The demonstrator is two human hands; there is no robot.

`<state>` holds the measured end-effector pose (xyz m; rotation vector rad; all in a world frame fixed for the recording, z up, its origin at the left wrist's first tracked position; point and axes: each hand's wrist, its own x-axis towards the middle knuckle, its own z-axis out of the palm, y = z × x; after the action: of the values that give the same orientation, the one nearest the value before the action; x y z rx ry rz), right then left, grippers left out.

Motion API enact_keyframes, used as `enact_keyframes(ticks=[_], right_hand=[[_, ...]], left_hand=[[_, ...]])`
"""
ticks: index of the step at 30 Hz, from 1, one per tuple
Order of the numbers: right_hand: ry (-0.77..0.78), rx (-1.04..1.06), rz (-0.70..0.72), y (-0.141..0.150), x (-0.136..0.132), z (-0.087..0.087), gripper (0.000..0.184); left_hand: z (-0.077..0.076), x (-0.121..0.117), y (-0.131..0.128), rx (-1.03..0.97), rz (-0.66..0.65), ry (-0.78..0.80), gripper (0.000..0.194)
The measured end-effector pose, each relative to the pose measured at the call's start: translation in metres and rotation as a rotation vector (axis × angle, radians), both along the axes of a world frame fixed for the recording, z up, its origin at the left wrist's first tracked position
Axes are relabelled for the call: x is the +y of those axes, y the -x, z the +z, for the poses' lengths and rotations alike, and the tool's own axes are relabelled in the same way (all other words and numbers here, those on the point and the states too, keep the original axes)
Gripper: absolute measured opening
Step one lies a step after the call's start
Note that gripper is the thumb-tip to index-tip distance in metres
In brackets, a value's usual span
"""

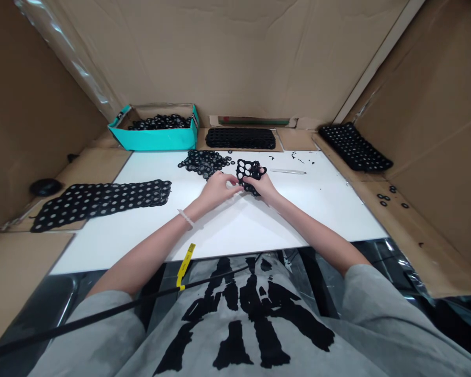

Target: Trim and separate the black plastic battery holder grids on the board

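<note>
The scrap of black holed sheet (pixel 251 172) sits near the middle of my view, raised slightly above the far part of the tabletop (pixel 306 209). My right grip (pixel 262 189) curls around its near side and has firm hold of it, which seems to keep the scrap up off the white surface. My left grip (pixel 219 189) reaches in from the left, nearly closed, with its fingertips (pixel 235 180) pinched at the scrap's left edge, though I cannot see exactly how much they have caught. Held between both grips, the scrap looks limp and crumpled, its round holes gaping along the far side and part of it torn to an irregular outline.

Just left of it, on the far part of the tabletop, lies a loose heap of black rings (pixel 204 163), within easy reach. More rings fill the teal box (pixel 153 140) at far left. A flat holed black sheet (pixel 240 138) lies at the far edge, a second (pixel 354 146) sits on cardboard at far right, and a long third (pixel 100 205) stretches across the left side. A pale thin strip (pixel 288 171) lies right of the hands. These groups sit well apart, apparently to keep them separate.
</note>
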<state>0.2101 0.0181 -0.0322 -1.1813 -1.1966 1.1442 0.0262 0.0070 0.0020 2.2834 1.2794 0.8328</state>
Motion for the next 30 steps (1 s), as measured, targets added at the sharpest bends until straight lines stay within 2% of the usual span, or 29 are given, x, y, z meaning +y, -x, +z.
enact_keyframes(ticks=[5, 9, 11, 13, 16, 19, 21, 23, 25, 27, 30], right_hand=[[0.021, 0.024, 0.010, 0.001, 0.000, 0.001, 0.048], [-0.012, -0.008, 0.017, 0.000, 0.000, 0.006, 0.047], [-0.059, -0.054, 0.018, -0.001, 0.000, 0.008, 0.045], [-0.069, -0.058, 0.060, -0.001, -0.001, 0.009, 0.044], [0.052, 0.013, 0.167, 0.001, -0.003, 0.007, 0.040], [0.136, 0.032, 0.233, 0.003, -0.005, 0.005, 0.036], [0.132, 0.031, 0.243, 0.003, -0.006, 0.005, 0.036], [0.121, 0.037, 0.221, 0.002, -0.005, 0.004, 0.039], [0.093, 0.014, 0.173, 0.002, -0.005, 0.003, 0.041], [0.045, -0.038, 0.111, 0.002, -0.004, 0.003, 0.040], [-0.017, -0.094, 0.051, 0.003, -0.003, 0.002, 0.039]], left_hand=[[-0.005, 0.002, -0.003, -0.224, 0.090, 0.207, 0.037], [-0.006, 0.005, -0.003, -0.413, 0.091, 0.474, 0.046], [-0.007, 0.008, -0.002, -0.489, 0.075, 0.592, 0.045], [-0.010, 0.014, 0.001, -0.519, 0.083, 0.633, 0.040], [-0.013, 0.029, 0.015, -0.517, 0.229, 0.521, 0.033], [-0.012, 0.049, 0.039, -0.487, 0.444, 0.198, 0.031], [-0.008, 0.057, 0.052, -0.344, 0.483, -0.022, 0.028], [-0.004, 0.058, 0.058, -0.174, 0.497, -0.158, 0.028], [0.000, 0.051, 0.053, -0.060, 0.450, -0.215, 0.030], [0.002, 0.039, 0.042, 0.007, 0.288, -0.191, 0.026], [0.001, 0.024, 0.022, 0.053, 0.031, -0.068, 0.024]])
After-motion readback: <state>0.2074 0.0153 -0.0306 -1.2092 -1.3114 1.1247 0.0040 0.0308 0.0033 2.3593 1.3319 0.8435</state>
